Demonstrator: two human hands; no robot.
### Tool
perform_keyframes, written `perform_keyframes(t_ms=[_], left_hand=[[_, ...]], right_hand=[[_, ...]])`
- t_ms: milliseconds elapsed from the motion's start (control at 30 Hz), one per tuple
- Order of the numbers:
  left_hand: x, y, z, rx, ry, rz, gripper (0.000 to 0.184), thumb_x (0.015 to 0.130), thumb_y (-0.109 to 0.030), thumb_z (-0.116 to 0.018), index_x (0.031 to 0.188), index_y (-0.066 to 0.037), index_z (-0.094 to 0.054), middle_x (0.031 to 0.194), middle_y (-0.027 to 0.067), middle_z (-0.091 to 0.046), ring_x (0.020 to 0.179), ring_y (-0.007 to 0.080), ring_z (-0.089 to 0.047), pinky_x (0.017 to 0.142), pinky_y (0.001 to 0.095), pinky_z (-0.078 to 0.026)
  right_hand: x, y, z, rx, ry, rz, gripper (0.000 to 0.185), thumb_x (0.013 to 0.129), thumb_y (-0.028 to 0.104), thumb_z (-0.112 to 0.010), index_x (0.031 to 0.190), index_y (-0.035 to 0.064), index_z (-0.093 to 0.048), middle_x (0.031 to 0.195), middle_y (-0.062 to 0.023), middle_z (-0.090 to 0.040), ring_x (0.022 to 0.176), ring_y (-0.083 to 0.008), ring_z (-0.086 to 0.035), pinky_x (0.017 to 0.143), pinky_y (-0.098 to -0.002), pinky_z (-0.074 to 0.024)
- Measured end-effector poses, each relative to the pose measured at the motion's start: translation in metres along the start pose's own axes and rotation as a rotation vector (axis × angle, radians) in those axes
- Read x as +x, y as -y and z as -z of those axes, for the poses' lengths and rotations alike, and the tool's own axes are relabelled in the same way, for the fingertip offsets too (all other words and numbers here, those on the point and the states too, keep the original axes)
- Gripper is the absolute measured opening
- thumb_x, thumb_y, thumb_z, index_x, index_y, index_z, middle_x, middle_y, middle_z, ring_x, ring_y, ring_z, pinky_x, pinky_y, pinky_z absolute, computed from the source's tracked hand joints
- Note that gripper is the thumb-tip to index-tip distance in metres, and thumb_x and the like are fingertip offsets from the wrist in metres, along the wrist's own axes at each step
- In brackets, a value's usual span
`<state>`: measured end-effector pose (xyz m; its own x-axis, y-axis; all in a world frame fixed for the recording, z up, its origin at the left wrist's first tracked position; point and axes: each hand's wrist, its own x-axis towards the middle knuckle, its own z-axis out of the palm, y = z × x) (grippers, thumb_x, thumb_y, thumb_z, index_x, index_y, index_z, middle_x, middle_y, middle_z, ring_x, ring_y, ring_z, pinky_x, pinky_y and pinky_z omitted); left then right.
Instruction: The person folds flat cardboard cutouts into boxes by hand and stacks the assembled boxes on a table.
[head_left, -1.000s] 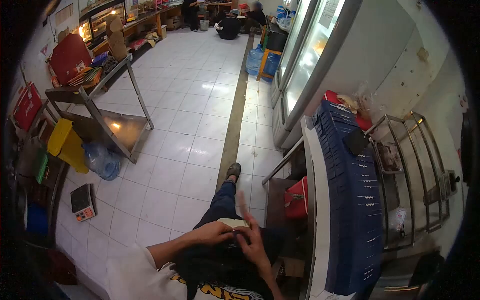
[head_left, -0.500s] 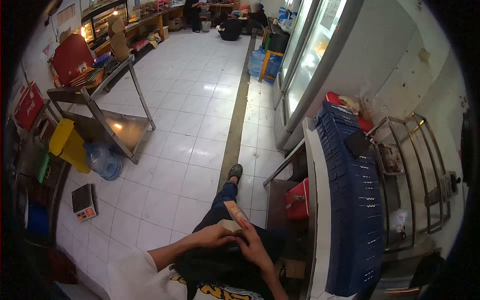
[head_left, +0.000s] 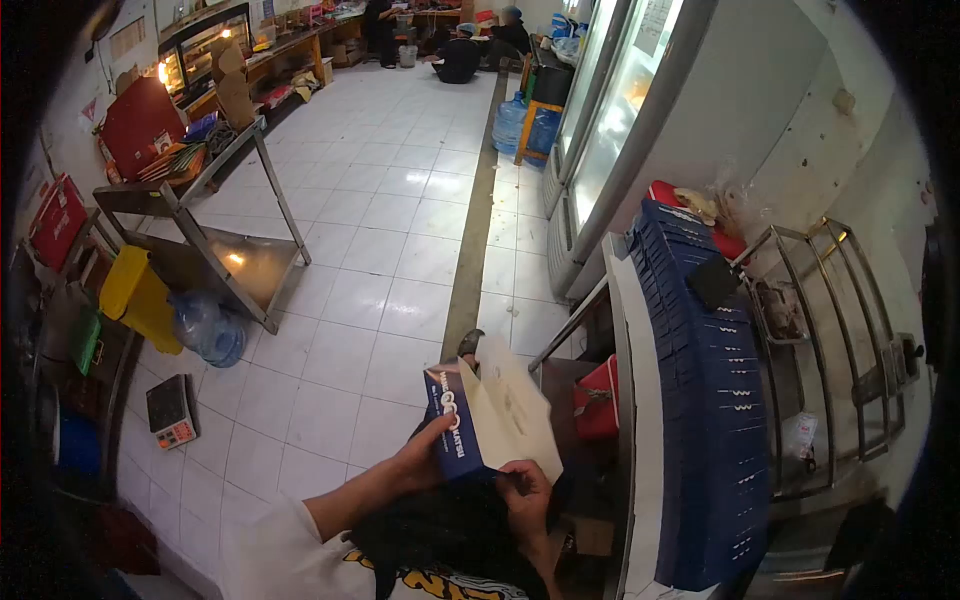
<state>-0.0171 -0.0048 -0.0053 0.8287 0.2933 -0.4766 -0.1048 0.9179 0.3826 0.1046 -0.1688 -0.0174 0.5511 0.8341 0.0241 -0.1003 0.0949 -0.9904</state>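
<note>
Over my lap I hold a partly folded cardboard food box (head_left: 512, 405), dark blue with white lettering outside and cream inside. Its flaps stand up, and the cream inner face is turned toward the camera. My left hand (head_left: 430, 455) grips the blue printed side, thumb on its face. At the lower right corner, my right hand (head_left: 524, 490) pinches the edge with curled fingers. To the right, a long row of flat blue cartons (head_left: 700, 400) lies packed on a white-topped table (head_left: 640, 440).
A metal rack (head_left: 830, 340) stands at the right wall, beyond the cartons. Glass-door fridges (head_left: 610, 130) are ahead on the right. On the left are a steel table (head_left: 225, 240), a water jug (head_left: 210, 330) and a scale (head_left: 172, 410) on the floor. People sit and stand far back.
The box has been turned and spread open, so its blue printed side and cream inside now show. My hands have moved apart, the left to the left and the right to the right.
</note>
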Motion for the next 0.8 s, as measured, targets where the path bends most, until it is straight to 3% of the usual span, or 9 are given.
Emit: perform_keyframes(t_ms=[133,200,300,367,467,567,600,667,800], left_hand=[[0.008,-0.005,0.000,-0.064,-0.076,-0.173,0.064,0.088,-0.048,-0.056,0.136,-0.008,-0.040,0.127,0.0109,-0.056,0.116,0.0268,-0.056,0.105,0.0430,-0.039],[0.015,-0.014,0.011,-0.141,-0.078,-0.227,0.067,0.087,-0.051,-0.056,0.136,-0.008,-0.039,0.128,0.0112,-0.055,0.118,0.0268,-0.054,0.105,0.0431,-0.037],[0.016,-0.032,0.016,-0.160,-0.122,-0.319,0.073,0.086,-0.056,-0.055,0.138,-0.008,-0.037,0.132,0.0112,-0.051,0.123,0.0260,-0.049,0.108,0.0426,-0.034],[0.013,-0.037,0.009,-0.029,-0.176,-0.432,0.074,0.087,-0.057,-0.054,0.139,-0.008,-0.035,0.132,0.0113,-0.051,0.122,0.0262,-0.050,0.108,0.0424,-0.034],[0.012,-0.034,0.010,0.030,-0.147,-0.415,0.075,0.087,-0.057,-0.054,0.140,-0.008,-0.034,0.133,0.0117,-0.051,0.123,0.0263,-0.050,0.108,0.0428,-0.034],[0.013,-0.022,0.010,0.012,-0.103,-0.317,0.074,0.088,-0.056,-0.054,0.140,-0.008,-0.034,0.133,0.0120,-0.050,0.123,0.0261,-0.050,0.107,0.0432,-0.035],[0.010,-0.018,0.003,0.012,-0.119,-0.299,0.072,0.088,-0.055,-0.054,0.139,-0.007,-0.034,0.133,0.0122,-0.050,0.123,0.0261,-0.050,0.107,0.0434,-0.036],[0.012,-0.009,0.004,0.028,-0.127,-0.301,0.071,0.089,-0.054,-0.054,0.139,-0.007,-0.034,0.133,0.0123,-0.050,0.122,0.0262,-0.051,0.107,0.0437,-0.036],[0.013,0.003,0.007,0.026,-0.127,-0.225,0.067,0.090,-0.050,-0.054,0.138,-0.008,-0.034,0.131,0.0124,-0.052,0.120,0.0264,-0.053,0.106,0.0448,-0.037]], right_hand=[[0.003,0.000,-0.012,0.201,-0.028,-0.226,0.050,0.086,0.002,-0.064,0.133,0.0058,-0.047,0.127,-0.0102,-0.050,0.116,-0.0217,-0.049,0.097,-0.0346,-0.0410],[0.001,0.024,-0.016,0.196,0.122,-0.333,0.078,0.086,0.004,-0.065,0.150,0.0089,-0.020,0.150,-0.0173,-0.028,0.139,-0.0297,-0.029,0.109,-0.0436,-0.0294],[0.016,0.086,-0.004,0.058,0.278,-0.078,0.087,0.086,0.006,-0.067,0.151,0.0081,-0.010,0.155,-0.0210,-0.017,0.144,-0.0321,-0.016,0.112,-0.0500,-0.0230],[0.016,0.151,0.005,0.087,0.297,0.024,0.080,0.087,0.016,-0.068,0.148,0.0046,-0.019,0.151,-0.0241,-0.025,0.142,-0.0330,-0.023,0.112,-0.0511,-0.0234],[0.014,0.211,-0.005,-0.297,0.731,0.161,0.073,0.088,0.030,-0.066,0.144,0.0040,-0.027,0.146,-0.0272,-0.032,0.139,-0.0354,-0.029,0.112,-0.0516,-0.0236],[0.015,0.218,-0.066,0.496,0.225,0.934,0.054,0.089,0.055,-0.056,0.127,0.0167,-0.059,0.129,-0.0210,-0.052,0.101,-0.0362,-0.061,0.099,-0.0542,-0.0423],[0.018,0.222,-0.055,0.345,0.391,0.890,0.041,0.084,0.027,-0.063,0.124,0.0195,-0.059,0.134,-0.0197,-0.043,0.116,-0.0375,-0.050,0.099,-0.0578,-0.0424],[0.017,0.216,-0.046,0.192,0.551,0.836,0.049,0.079,-0.001,-0.071,0.120,0.0222,-0.059,0.140,-0.0184,-0.033,0.131,-0.0388,-0.038,0.098,-0.0613,-0.0424],[0.001,0.199,-0.046,0.566,0.497,0.704,0.062,0.073,-0.006,-0.072,0.118,0.0344,-0.059,0.141,-0.0183,-0.029,0.132,-0.0449,-0.035,0.098,-0.0686,-0.0391]])
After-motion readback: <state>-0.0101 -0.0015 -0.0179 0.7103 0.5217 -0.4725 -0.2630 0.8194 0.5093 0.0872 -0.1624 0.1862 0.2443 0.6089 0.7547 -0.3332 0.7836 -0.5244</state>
